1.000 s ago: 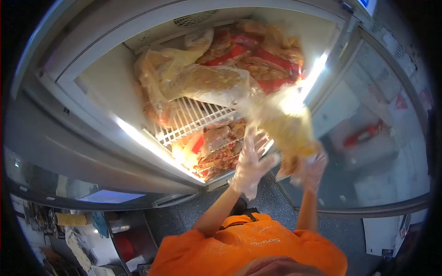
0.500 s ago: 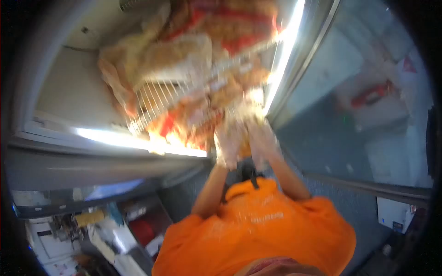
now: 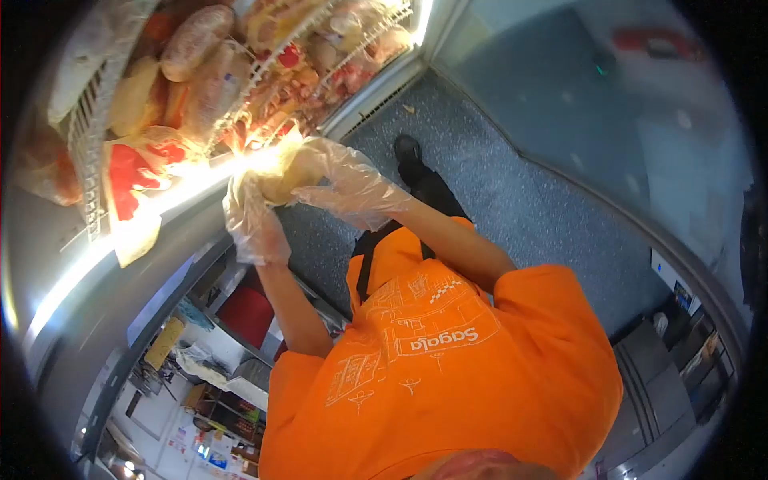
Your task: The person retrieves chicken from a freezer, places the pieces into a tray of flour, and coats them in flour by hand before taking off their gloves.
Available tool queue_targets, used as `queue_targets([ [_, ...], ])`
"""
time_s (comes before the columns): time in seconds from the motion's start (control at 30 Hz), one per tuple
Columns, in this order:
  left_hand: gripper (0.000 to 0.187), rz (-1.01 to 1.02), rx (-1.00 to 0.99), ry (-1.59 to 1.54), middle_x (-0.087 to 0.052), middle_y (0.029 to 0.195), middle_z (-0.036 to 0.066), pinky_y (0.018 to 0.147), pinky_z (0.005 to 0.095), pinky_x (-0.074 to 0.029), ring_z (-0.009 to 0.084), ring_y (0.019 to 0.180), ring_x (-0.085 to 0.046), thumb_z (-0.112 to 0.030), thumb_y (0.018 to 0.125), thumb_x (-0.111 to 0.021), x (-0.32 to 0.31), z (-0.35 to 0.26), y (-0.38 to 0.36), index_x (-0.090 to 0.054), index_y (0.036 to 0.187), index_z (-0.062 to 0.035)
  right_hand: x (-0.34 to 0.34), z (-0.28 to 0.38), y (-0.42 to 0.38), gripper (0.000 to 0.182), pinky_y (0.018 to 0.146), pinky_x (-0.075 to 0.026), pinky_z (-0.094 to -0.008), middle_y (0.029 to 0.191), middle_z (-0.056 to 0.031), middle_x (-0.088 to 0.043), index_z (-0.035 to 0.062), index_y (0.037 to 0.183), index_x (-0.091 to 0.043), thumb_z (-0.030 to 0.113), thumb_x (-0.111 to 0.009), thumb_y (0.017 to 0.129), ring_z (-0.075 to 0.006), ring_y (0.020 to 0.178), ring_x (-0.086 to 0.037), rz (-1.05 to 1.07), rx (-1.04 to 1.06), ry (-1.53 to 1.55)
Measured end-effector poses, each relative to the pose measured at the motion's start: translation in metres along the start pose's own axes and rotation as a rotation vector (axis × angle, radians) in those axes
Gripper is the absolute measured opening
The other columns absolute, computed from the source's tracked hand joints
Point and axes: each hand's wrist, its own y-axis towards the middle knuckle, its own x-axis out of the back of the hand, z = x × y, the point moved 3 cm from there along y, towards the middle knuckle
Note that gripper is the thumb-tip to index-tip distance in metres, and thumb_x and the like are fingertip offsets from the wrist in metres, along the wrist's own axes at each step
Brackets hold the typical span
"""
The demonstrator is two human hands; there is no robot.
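Both my hands wear clear plastic gloves and meet at a pale yellowish bagged item [image 3: 280,178] by the lit front edge of a fridge. My left hand [image 3: 256,220] is wrapped round its near left side. From the right, my right hand [image 3: 348,182] closes on the same item. Glare washes out the item's upper part, so its contents are unclear. Just beyond the hands, wire racks [image 3: 248,92] hold bagged meat [image 3: 292,88]. A red and white packet [image 3: 132,180] hangs over the shelf edge at the left.
An open glass door [image 3: 520,72] stands at the right. Below lies a speckled blue-grey floor [image 3: 496,192] with my black shoe [image 3: 408,149] on it. A red bin [image 3: 246,316] and cluttered shelves [image 3: 232,424] are at lower left. A grey cabinet [image 3: 652,384] stands at lower right.
The view has turned, and my hands have moved left along the fridge's front edge with the pale item. More of the floor and my shoe now show.
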Motion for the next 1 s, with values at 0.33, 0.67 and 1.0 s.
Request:
queue_targets([
  [0.33, 0.018, 0.01, -0.103, -0.076, -0.064, 0.089, 0.008, 0.081, 0.0326, -0.049, 0.0195, 0.091, -0.061, -0.015, 0.086, -0.062, 0.001, 0.159, -0.108, -0.064, 0.099, -0.0031, -0.127, -0.095, -0.066, 0.047, 0.091, -0.049, -0.033, 0.116, -0.0099, -0.061, 0.0069, 0.127, -0.055, 0.025, -0.067, 0.086, -0.0226, 0.102, -0.061, 0.451, -0.422, 0.821],
  [0.67, 0.022, -0.249, 0.654, -0.18, -0.065, 0.106, 0.012, 0.086, 0.0358, -0.048, 0.025, 0.104, -0.06, -0.012, 0.094, -0.05, -0.155, 0.284, -0.244, -0.063, 0.109, -0.0026, -0.15, -0.204, -0.102, 0.022, 0.09, -0.05, -0.0351, 0.107, -0.0131, -0.069, 0.0047, 0.108, -0.069, 0.014, -0.06, 0.091, -0.0259, 0.099, -0.065, 0.749, -0.244, 0.025],
  [1.0, 0.029, -0.264, 1.145, 0.266, -0.064, 0.106, 0.009, 0.081, 0.0395, -0.053, 0.0224, 0.095, -0.063, -0.026, 0.085, -0.063, -0.375, 0.43, -0.383, -0.062, 0.106, -0.0076, -0.03, -0.862, 0.027, 0.039, 0.084, -0.049, -0.0404, 0.105, -0.0198, -0.067, 0.0044, 0.109, -0.068, 0.037, -0.059, 0.089, -0.0368, 0.098, -0.064, 0.635, -0.343, -1.2],
])
